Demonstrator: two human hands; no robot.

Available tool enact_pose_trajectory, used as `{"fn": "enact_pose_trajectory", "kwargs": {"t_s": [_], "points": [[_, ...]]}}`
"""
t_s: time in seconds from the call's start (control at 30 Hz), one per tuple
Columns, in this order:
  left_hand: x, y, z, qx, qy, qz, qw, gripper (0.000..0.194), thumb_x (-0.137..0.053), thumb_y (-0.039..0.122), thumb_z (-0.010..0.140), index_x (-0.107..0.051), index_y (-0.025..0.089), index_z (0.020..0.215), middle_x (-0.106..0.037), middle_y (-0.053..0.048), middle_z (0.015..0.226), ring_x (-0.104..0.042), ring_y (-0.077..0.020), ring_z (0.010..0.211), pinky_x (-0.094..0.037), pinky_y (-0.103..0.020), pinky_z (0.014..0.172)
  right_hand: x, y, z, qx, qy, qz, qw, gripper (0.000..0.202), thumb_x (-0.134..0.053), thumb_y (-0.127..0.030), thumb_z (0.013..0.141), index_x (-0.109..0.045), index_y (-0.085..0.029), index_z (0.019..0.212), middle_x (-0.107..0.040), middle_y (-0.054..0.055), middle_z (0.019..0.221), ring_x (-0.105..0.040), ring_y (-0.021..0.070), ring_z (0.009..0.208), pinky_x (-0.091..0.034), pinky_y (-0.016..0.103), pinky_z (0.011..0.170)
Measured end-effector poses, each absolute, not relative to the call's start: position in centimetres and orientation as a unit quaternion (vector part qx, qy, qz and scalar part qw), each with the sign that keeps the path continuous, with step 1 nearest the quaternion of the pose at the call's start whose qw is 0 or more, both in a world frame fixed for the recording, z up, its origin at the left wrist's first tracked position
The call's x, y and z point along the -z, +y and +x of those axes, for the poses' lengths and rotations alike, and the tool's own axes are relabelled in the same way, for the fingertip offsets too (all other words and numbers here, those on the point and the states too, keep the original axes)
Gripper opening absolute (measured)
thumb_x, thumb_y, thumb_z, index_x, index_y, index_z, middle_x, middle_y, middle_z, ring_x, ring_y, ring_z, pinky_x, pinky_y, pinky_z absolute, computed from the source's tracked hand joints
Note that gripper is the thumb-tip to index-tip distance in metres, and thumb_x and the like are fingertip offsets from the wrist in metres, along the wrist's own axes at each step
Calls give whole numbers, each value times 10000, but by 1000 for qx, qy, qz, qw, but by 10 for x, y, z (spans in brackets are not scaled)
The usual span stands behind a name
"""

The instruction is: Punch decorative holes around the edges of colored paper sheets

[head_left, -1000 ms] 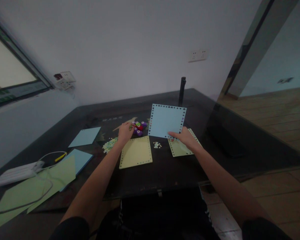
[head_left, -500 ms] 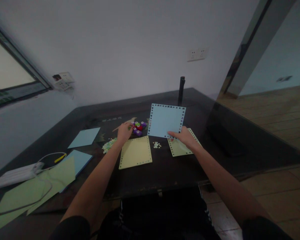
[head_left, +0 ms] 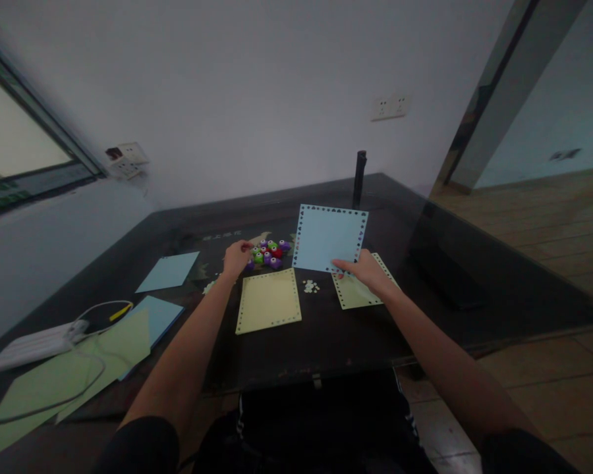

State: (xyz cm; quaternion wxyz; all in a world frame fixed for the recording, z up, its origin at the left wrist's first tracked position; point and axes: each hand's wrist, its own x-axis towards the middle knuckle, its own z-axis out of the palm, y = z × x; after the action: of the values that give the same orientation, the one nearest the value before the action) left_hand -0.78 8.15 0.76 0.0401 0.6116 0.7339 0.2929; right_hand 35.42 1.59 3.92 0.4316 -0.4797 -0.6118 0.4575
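Note:
My right hand [head_left: 363,270] holds up a light blue sheet [head_left: 329,238] by its lower right part, thumb on the front; small shapes are punched along its edges. My left hand [head_left: 237,257] is at the left side of a cluster of small purple, green and red punches [head_left: 267,255], its fingers bent together; whatever they may hold is too small to make out. Below the cluster lies a yellow sheet [head_left: 269,301] with punched edges. Another punched yellow sheet [head_left: 356,293] is partly hidden under my right hand. Small paper bits [head_left: 310,286] lie between the two yellow sheets.
On the dark table [head_left: 296,359], a blue sheet [head_left: 169,272], more blue paper [head_left: 159,317] and green sheets [head_left: 79,368] lie at the left, beside a white power strip [head_left: 32,347]. A black upright object [head_left: 359,179] stands behind the held sheet. A dark flat object [head_left: 447,280] rests right.
My left hand has moved left from the punches, uncovering more of them, and now covers part of the paper bits at the left. My right hand and the blue sheet have hardly moved.

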Motion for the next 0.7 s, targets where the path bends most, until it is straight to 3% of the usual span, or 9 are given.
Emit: {"fn": "enact_pose_trajectory", "kwargs": {"t_s": [0.27,0.5,0.7], "points": [[-16,83,-3,-233,726,642,82,332,-569,347,786,-697,145,1017,-710,-107,963,-644,-223,874,-458,-276,781,-40,15,354,-455,-615,-477,432,205,-685,-304,648,-628,-131,742,-691,87,702,-637,211,642,-505,338,632],[-19,85,0,-209,734,640,88,336,-604,350,771,-702,166,1035,-716,-113,959,-650,-243,906,-460,-278,763,-38,17,354,-451,-618,-482,427,198,-682,-300,661,-629,-139,763,-691,69,711,-633,197,634,-511,351,658],[-24,79,4,-264,763,588,52,324,-631,358,746,-712,182,1006,-714,-114,961,-653,-253,892,-476,-308,760,-41,14,353,-438,-619,-500,419,183,-677,-278,665,-641,-126,761,-696,90,727,-645,218,674,-510,366,692]]}}
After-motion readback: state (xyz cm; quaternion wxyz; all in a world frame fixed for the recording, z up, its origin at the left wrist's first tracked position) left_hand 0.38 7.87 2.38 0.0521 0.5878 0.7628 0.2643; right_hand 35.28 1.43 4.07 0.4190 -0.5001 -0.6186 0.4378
